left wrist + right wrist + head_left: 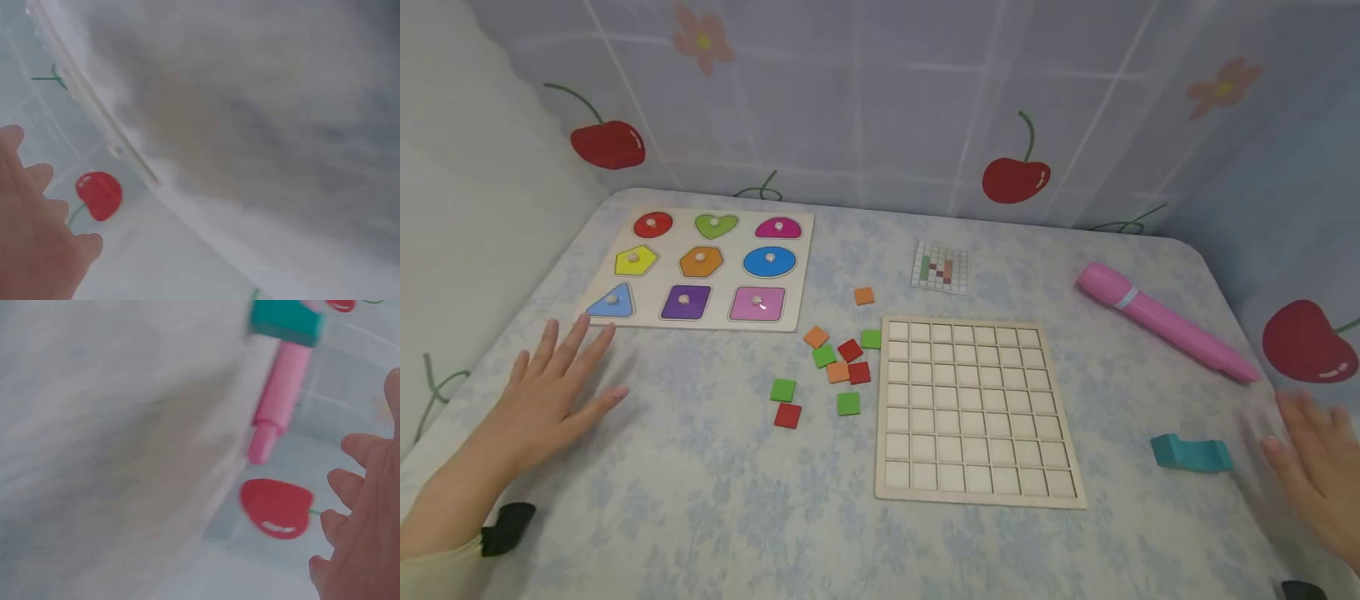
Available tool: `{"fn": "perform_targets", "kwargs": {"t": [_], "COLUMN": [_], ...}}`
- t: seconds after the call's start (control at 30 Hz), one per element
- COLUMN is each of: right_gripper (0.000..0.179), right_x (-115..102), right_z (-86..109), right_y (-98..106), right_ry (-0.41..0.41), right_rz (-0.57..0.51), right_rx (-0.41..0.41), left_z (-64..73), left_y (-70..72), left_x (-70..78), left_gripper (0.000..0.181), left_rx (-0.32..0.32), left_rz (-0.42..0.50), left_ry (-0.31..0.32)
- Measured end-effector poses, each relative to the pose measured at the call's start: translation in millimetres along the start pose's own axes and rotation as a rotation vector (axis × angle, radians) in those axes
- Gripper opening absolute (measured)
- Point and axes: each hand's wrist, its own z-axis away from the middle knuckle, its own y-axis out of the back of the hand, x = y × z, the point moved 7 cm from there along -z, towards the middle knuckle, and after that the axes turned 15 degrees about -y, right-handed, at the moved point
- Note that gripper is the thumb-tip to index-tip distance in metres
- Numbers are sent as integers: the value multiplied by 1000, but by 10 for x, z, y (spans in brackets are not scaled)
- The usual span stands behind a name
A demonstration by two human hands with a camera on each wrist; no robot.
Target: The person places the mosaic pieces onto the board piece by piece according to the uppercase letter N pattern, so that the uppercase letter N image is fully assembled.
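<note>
My left hand [553, 396], fingers spread and holding nothing, is at the table's left side, just in front of a shape puzzle board [722, 279] with knobbed pieces. At the right edge my right hand [1318, 467] is also spread and holds nothing; a teal curved block [1191, 454] lies nearest to it. A wooden grid board [973, 412] of bare square cells lies at the middle. Loose green, red and orange square tiles [848, 403] are scattered to its left, one green tile [871, 339] at the board's edge. Behind the board lies a small pattern card [940, 267].
A pink pen-shaped object [1172, 325] lies slantwise at the back right, its thin tip near the table's right edge. A curtain with cherries [1015, 179] hangs behind the table. The cloth-covered table [722, 500] shows bare surface at the front.
</note>
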Motion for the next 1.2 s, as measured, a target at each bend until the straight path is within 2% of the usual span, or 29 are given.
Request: {"fn": "perform_targets", "kwargs": {"t": [0.1,0.2,0.27,0.37,0.47,0.57,0.63,0.73,0.83,0.9,1.0,1.2], "right_gripper": [70,66,64,62,59,56,54,49,47,44,39,35], "right_x": [-213,-499,-718,-1045,-1343,-1571,-1680,-1783,-1834,-1850,-1844,-1757], "right_z": [90,177,222,282,341,365,360,329,289,262,225,189], "right_y": [278,570,732,854,842,713,574,323,99,-16,-151,-304], "right_ry": [71,158,221,316,392,444,469,490,492,474,431,335], "right_rz": [-76,-162,-231,-323,-416,-524,-594,-704,-786,-812,-833,-792], "right_rx": [89,192,230,234,204,157,110,-14,-154,-212,-240,-218], "left_z": [-63,-197,-318,-500,-662,-783,-842,-911,-948,-957,-963,-951], "left_y": [104,285,415,546,542,388,229,-9,-181,-251,-342,-445], "left_x": [165,431,643,950,1212,1363,1393,1373,1336,1312,1277,1229], "left_gripper": [89,94,97,102,105,99,90,76,67,63,61,60], "left_rx": [25,65,91,127,136,84,39,-6,-20,-20,-28,-36], "left_rz": [-12,-45,-48,2,108,268,388,531,614,660,708,793], "left_ry": [-43,-112,-163,-229,-277,-284,-287,-300,-320,-315,-294,-246]}}
